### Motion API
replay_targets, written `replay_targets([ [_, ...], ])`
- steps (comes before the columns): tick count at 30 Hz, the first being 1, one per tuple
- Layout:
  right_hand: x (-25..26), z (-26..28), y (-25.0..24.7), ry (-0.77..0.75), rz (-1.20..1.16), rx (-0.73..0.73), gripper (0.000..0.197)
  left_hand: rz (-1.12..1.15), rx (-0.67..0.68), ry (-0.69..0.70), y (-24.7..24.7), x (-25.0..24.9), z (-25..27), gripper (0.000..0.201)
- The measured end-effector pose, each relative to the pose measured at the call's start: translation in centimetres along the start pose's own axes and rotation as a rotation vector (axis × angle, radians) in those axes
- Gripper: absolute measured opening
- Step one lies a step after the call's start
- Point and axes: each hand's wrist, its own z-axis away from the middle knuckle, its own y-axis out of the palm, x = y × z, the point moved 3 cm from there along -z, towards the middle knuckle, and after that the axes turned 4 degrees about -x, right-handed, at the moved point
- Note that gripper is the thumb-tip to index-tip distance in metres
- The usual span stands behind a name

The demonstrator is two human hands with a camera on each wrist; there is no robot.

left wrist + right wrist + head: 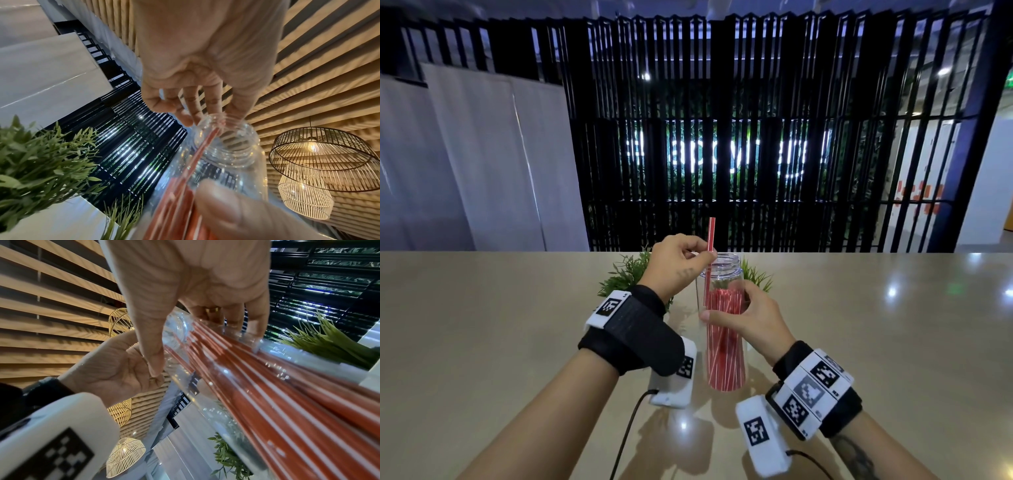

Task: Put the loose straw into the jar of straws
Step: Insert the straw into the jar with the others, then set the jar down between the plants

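Note:
A clear plastic jar [729, 265] stands upright on the beige table [893, 342], packed with several red-and-white striped straws [724, 356]. My right hand [736, 315] grips the jar around its middle, thumb on the near side. My left hand [700, 255] pinches the loose striped straw [711, 236] just above the jar mouth. The straw stands nearly upright, its lower end inside the neck and its top sticking up above my fingers. In the left wrist view the straw [205, 144] runs down through the open mouth [226, 139]. The right wrist view shows my fingers [255, 327] wrapped on the jar wall.
A green leafy plant [625, 274] sits right behind the jar and my left hand. The table's far edge lies just past it, with a black slatted fence [756, 154] beyond. Cables trail from the wrist cameras toward me. Wicker lamps [320, 155] hang overhead.

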Motion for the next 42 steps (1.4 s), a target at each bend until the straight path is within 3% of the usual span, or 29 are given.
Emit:
replay_targets([
  [5,0.5,-0.4,-0.3,-0.010,0.003,-0.009,0.039,0.051,-0.053,-0.043,-0.1,0.0,-0.1,0.036],
  [10,0.6,-0.6,-0.6,-0.020,-0.050,-0.035,0.048,0.121,-0.098,-0.053,-0.6,0.2,1.1,0.036],
  [16,0.9,-0.8,-1.1,-0.071,-0.037,-0.003,0.045,0.156,0.110,-0.184,0.8,3.7,4.7,0.043],
  [20,0.2,-0.9,-0.5,-0.118,0.037,0.016,0.053,0.207,0.173,-0.239,1.3,4.0,5.9,0.051],
  [23,-0.9,-0.6,0.3,-0.045,-0.045,0.140,0.056,0.313,0.265,-0.252,2.1,4.0,6.9,0.032],
  [28,-2.4,0.1,1.0,0.052,-0.121,0.219,0.042,0.248,0.192,-0.225,2.5,5.1,7.9,0.038],
  [30,-3.0,0.6,1.2,0.040,-0.124,0.182,0.033,0.225,0.150,-0.231,2.8,6.1,8.5,0.047],
  [35,-4.7,1.0,1.1,0.056,-0.072,0.036,0.029,0.235,0.124,-0.221,3.3,7.8,8.5,0.033],
  [39,-5.8,-0.1,1.4,0.022,0.168,0.049,0.040,0.221,0.079,-0.266,3.8,9.4,7.9,0.029],
  [42,-6.2,-1.0,2.3,0.080,0.157,0.152,0.045,0.196,0.074,-0.288,4.6,11.1,7.1,0.038],
])
